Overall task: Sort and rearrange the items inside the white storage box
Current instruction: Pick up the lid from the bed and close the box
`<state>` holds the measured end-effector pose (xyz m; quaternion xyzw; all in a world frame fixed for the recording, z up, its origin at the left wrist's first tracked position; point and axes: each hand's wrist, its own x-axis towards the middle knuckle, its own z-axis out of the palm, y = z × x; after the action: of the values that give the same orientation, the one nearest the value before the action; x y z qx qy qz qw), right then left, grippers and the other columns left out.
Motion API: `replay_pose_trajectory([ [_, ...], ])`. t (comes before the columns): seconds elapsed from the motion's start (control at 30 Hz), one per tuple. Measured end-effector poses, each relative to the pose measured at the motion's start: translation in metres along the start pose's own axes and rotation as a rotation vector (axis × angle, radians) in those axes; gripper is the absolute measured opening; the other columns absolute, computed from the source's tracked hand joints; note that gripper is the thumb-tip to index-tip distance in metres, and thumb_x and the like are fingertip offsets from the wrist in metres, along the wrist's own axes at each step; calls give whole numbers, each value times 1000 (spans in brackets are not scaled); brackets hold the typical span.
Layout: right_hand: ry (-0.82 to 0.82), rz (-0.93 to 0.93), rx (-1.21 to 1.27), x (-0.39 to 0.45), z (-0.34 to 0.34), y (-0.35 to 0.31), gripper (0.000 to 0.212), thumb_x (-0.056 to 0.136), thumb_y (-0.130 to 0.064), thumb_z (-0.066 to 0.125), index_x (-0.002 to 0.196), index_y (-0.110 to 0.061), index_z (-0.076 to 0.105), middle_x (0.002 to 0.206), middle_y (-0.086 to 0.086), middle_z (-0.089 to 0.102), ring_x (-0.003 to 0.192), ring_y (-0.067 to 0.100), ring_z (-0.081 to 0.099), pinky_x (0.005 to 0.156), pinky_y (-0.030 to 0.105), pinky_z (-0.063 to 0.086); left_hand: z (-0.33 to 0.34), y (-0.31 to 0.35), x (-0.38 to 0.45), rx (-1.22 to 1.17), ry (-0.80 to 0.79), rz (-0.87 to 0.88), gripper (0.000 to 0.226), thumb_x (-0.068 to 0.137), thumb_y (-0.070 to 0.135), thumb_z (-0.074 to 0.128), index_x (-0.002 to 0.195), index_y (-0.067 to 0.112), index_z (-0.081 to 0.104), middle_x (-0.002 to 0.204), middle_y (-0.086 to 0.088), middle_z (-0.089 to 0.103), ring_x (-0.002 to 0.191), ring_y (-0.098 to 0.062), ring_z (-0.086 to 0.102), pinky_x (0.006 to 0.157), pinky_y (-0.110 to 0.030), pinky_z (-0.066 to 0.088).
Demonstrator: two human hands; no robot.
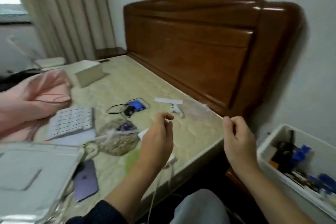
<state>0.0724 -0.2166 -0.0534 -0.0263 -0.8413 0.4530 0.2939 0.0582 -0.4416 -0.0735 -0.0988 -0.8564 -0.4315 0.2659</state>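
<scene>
The white storage box (264, 144) stands on the floor at the lower right, beside the bed, with several blue and black items (298, 154) inside. A clear plastic bag (199, 110) with a white header strip (168, 101) and a small white part inside stretches over the mattress corner. My right hand (238, 143) pinches the bag's right corner, left of the box. My left hand (158, 140) has thumb and forefinger pinched at the bag's near left edge. The picture is blurred, so the left grip is less sure.
On the mattress (192, 132) lie a blue device with a black cable (135, 106), a mesh pouch (118, 138), a white keyboard (72, 122), a purple phone (86, 180), a pink cloth (32, 96) and a cardboard box (89, 75). A wooden headboard (200, 51) stands behind.
</scene>
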Motion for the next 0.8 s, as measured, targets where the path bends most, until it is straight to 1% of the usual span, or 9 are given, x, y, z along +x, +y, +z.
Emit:
replay_pose_trajectory([
  [0.07,-99,-38,62,0,39,-30,25,107,-38,49,88,-24,55,79,-3,60,71,6,58,62,26,47,-48,-25,-3,48,112,-46,19,107,25,49,113,42,43,71,9,56,62,-11,57,52,-20,37],
  [0.17,-211,-94,120,-5,96,-72,24,107,-43,47,89,-29,55,77,-2,59,65,8,56,54,34,44,-111,-65,-12,134,264,-141,23,101,17,57,114,34,48,86,15,57,71,-6,58,61,-15,39],
  [0.23,-312,-115,154,-16,134,-96,24,108,-44,47,92,-29,56,76,-2,60,63,10,55,54,34,43,-143,-97,-24,247,291,-252,29,93,13,61,117,27,52,100,11,56,87,-9,58,73,-25,46],
  [0.3,-433,-121,179,-31,171,-114,22,108,-43,47,96,-27,56,79,-1,62,68,14,58,57,35,45,-165,-130,-41,393,232,-418,38,89,16,63,125,22,53,115,0,55,105,-22,56,84,-41,51],
  [0.4,-576,-143,170,-65,213,-130,16,107,-40,50,100,-27,58,85,-7,65,78,3,60,61,27,45,-181,-180,-73,619,30,-687,56,90,23,63,143,19,46,136,-8,48,122,-32,50,94,-45,49],
  [0.47,-656,-162,169,-90,231,-134,10,106,-38,52,100,-31,57,86,-10,66,79,-1,60,62,22,46,-183,-215,-96,709,-117,-855,72,90,23,64,154,16,32,150,-11,38,133,-35,43,102,-46,44],
  [0.63,-814,-231,47,-121,249,-137,6,104,-37,55,101,-32,56,90,-12,64,82,2,60,75,37,52,-178,-277,-124,788,-271,-1029,99,93,11,60,165,7,-9,170,-23,0,156,-48,6,125,-58,18],
  [0.7,-845,-238,5,-123,249,-136,9,104,-40,53,104,-32,56,93,-13,64,85,5,61,80,40,54,-175,-288,-121,807,-302,-1022,97,95,13,59,165,9,-9,170,-23,1,156,-49,9,123,-59,19],
  [0.8,-843,-252,-18,-117,244,-134,9,104,-42,53,104,-34,56,94,-14,65,85,5,62,78,39,54,-172,-297,-119,867,-347,-978,90,96,22,59,165,12,2,159,-20,28,140,-40,38,111,-52,36],
])
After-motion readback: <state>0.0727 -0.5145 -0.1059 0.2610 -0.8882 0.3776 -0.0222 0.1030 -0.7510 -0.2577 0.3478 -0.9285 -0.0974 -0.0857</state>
